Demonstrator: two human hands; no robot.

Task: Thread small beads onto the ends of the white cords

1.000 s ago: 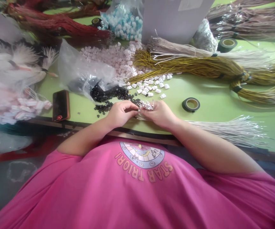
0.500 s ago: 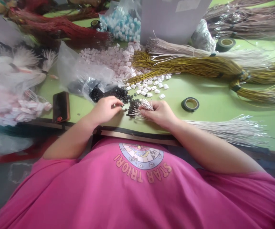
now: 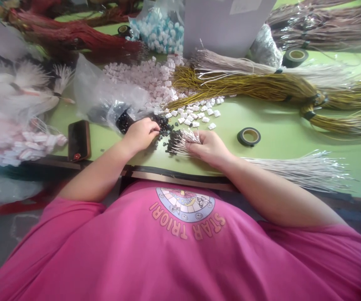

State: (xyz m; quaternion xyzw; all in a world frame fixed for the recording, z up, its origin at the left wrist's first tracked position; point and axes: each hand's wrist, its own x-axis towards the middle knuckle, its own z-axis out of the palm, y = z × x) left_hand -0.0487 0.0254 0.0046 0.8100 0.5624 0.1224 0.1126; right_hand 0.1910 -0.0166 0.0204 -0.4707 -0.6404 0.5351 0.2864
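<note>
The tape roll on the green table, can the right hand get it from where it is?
Probably yes. The tape roll lies just beside the right hand on bare green table, but that hand is holding a bundle of white wires.

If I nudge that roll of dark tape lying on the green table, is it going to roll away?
Probably not. The tape roll lies flat on its side on the table, so a push would likely slide it. It looks small and hollow, so probably light. Stood on edge, it might roll.

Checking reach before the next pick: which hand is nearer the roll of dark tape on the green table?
Right. The right hand lies just left of the tape roll, gripping white wires. The left hand is farther left, at the black pieces.
</note>
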